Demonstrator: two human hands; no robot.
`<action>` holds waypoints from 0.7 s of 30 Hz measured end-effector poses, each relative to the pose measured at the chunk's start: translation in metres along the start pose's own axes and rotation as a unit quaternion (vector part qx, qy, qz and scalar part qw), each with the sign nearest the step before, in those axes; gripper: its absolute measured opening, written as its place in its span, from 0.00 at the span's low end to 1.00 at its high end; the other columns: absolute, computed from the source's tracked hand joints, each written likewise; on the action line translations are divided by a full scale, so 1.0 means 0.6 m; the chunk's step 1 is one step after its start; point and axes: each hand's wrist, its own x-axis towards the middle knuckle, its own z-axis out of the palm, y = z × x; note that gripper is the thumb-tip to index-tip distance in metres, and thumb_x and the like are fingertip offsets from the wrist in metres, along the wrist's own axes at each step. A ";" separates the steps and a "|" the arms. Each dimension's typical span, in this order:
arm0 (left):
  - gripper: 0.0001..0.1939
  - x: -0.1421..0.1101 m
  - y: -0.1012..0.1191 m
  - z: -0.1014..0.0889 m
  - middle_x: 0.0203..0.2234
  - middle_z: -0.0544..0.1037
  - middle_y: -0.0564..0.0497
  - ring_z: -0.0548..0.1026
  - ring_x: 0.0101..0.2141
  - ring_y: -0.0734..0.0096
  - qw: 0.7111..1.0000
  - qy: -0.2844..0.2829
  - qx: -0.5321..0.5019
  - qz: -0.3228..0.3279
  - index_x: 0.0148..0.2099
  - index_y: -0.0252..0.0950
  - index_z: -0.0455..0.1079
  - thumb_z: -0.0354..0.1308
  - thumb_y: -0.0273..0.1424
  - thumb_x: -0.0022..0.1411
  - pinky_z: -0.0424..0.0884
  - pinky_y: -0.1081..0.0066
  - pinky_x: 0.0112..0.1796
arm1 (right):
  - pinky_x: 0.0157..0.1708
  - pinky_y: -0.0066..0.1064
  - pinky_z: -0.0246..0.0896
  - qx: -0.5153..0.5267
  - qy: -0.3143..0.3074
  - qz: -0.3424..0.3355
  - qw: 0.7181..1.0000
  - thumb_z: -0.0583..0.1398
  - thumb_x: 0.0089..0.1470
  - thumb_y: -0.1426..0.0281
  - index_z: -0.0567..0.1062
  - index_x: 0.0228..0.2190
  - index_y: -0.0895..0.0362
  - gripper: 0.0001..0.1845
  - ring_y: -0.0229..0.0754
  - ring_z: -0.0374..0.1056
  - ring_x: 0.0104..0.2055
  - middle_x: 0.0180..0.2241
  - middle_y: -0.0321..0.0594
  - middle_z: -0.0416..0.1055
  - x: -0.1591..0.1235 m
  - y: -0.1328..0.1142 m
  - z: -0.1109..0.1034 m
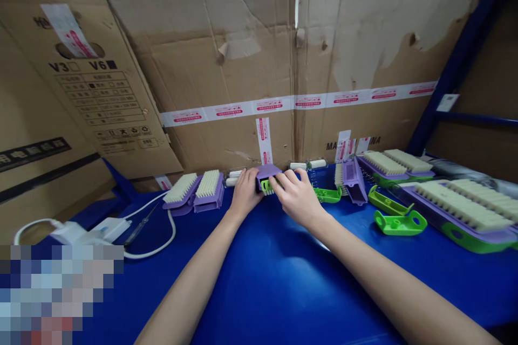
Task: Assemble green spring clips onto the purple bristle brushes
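A purple brush housing (268, 171) with pale bristles beneath it is held near the back of the blue table. My left hand (246, 193) is closed round its left side, fingers on the edge. My right hand (296, 194) is closed at the housing's open end, where a green plastic piece (266, 185) shows in the opening. Some right fingertips are hidden behind the piece, so their exact grip is unclear. Just right of this hand lies a green curved cover (329, 195). Another purple brush housing (354, 182) rests on its side farther right.
Two purple brushes (209, 190) lie bristles up on the left. Green covers (400, 224) and larger purple-green brush units (465, 207) are on the right. White cylinders (317, 164) lie by the cardboard wall (226, 81). White adapters (73, 232) with cables are left.
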 end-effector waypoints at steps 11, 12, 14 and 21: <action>0.26 -0.002 -0.001 0.001 0.44 0.72 0.42 0.70 0.46 0.57 1.000 0.005 0.001 0.008 0.50 0.35 0.56 0.57 0.23 0.47 0.62 0.53 0.53 | 0.44 0.43 0.45 -0.001 0.016 -0.011 1.000 0.49 0.58 0.76 0.70 0.44 0.63 0.15 0.46 0.57 0.38 0.37 0.47 0.70 -0.003 0.002 -0.001; 0.27 -0.002 -0.002 0.001 0.44 0.72 0.43 0.70 0.47 0.57 1.000 0.003 0.002 0.009 0.50 0.36 0.56 0.57 0.23 0.47 0.62 0.52 0.53 | 0.44 0.43 0.45 -0.001 0.017 -0.010 1.000 0.50 0.58 0.76 0.71 0.44 0.62 0.15 0.46 0.57 0.38 0.37 0.47 0.70 -0.003 0.002 0.001; 0.27 -0.001 -0.002 0.002 0.44 0.71 0.43 0.70 0.47 0.56 1.000 0.000 0.004 0.010 0.50 0.36 0.56 0.57 0.23 0.46 0.62 0.52 0.53 | 0.44 0.43 0.45 0.001 0.018 -0.006 1.000 0.50 0.58 0.76 0.71 0.43 0.62 0.14 0.46 0.57 0.38 0.37 0.46 0.70 -0.002 0.002 0.003; 0.27 -0.002 -0.003 0.004 0.44 0.71 0.42 0.70 0.47 0.56 1.000 -0.002 0.003 0.007 0.50 0.35 0.57 0.58 0.23 0.46 0.61 0.52 0.54 | 0.44 0.42 0.45 0.009 0.025 0.009 1.000 0.51 0.57 0.76 0.72 0.42 0.60 0.14 0.45 0.57 0.38 0.35 0.45 0.70 0.001 0.002 0.005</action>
